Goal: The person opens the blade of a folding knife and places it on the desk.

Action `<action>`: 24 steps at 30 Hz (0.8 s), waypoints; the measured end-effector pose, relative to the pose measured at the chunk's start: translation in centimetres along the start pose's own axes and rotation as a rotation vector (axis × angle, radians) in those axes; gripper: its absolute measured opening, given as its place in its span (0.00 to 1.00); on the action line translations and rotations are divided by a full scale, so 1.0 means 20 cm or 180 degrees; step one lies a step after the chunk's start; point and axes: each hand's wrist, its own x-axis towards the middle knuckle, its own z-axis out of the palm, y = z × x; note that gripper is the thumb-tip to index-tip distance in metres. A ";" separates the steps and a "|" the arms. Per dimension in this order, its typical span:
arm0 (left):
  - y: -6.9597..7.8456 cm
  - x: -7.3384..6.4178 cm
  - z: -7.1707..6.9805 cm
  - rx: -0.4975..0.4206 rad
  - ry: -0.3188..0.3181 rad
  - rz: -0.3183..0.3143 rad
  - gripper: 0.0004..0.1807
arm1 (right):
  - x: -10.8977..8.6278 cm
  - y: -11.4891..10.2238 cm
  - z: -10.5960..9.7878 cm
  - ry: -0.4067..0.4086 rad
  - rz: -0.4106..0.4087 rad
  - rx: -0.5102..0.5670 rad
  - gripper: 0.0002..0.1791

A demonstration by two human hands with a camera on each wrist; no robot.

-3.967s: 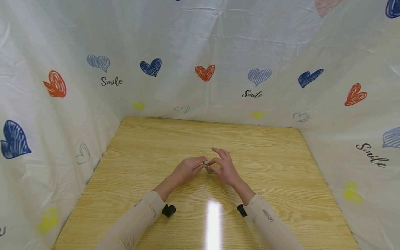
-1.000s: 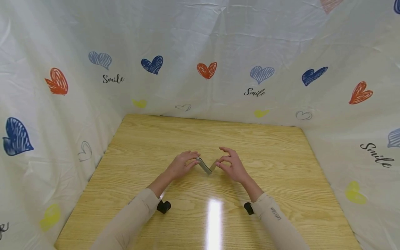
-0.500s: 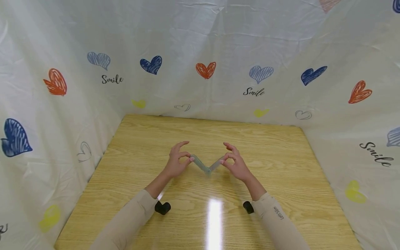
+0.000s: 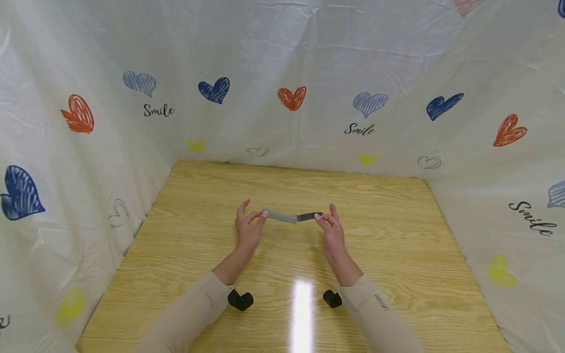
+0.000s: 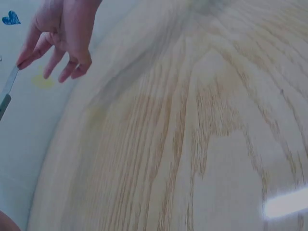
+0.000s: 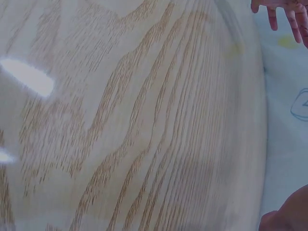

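Note:
A folding knife (image 4: 280,215), opened almost straight, is held up above the wooden table (image 4: 212,191). Its pale green handle points left and its grey metal blade (image 4: 306,216) points right. My left hand (image 4: 249,230) pinches the far end of the handle between thumb and forefinger. Near the tip, the blade is pinched by the thumb and forefinger of my right hand (image 4: 334,238). In the left wrist view, the right hand (image 5: 67,33) grips the blade, and part of the green handle (image 5: 4,103) shows at the edge. The right wrist view shows the left hand (image 6: 286,14) only partly.
White curtains (image 4: 282,44) printed with hearts and "Smile" surround the table on the left, back and right. A black camera mount (image 4: 240,300) sits at the left wrist and another black mount (image 4: 332,298) at the right. A light reflection lies on the tabletop.
The knife has unfolded from folded, through a V shape, to nearly straight. My hands have drawn apart, and over the last half second the knife's pivot has risen away from me.

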 end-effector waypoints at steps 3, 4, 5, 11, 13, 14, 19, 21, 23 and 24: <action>0.02 -0.02 0.03 -0.0274 0.0075 -0.0286 0.22 | -0.01 0.01 0.03 0.0158 0.0023 0.0270 0.21; 0.03 -0.03 0.04 -0.0377 0.0094 -0.0403 0.24 | -0.02 0.01 0.04 0.0202 0.0046 0.0336 0.22; 0.04 -0.03 0.05 -0.0476 0.0135 -0.0515 0.28 | -0.02 0.01 0.05 0.0252 0.0087 0.0397 0.22; 0.07 -0.06 0.12 -0.1052 0.0521 -0.0955 0.38 | -0.04 0.02 0.11 0.0474 0.0375 0.0745 0.22; 0.07 -0.07 0.14 -0.1183 0.0633 -0.1022 0.38 | -0.04 0.02 0.12 0.0524 0.0404 0.0846 0.21; 0.07 -0.07 0.15 -0.1219 0.0665 -0.1044 0.39 | -0.04 0.02 0.12 0.0537 0.0379 0.0864 0.21; 0.06 -0.08 0.16 -0.1132 0.0775 -0.0941 0.36 | -0.03 0.02 0.11 0.0609 0.0208 0.0523 0.19; 0.05 -0.07 0.14 -0.1041 0.0769 -0.0860 0.35 | -0.03 0.02 0.09 0.0639 0.0202 0.0282 0.17; 0.04 -0.07 0.13 -0.0950 0.0737 -0.0768 0.34 | -0.02 0.03 0.07 0.0657 0.0225 0.0118 0.15; 0.04 -0.07 0.13 -0.0908 0.0705 -0.0736 0.34 | -0.02 0.03 0.06 0.0674 0.0237 0.0048 0.14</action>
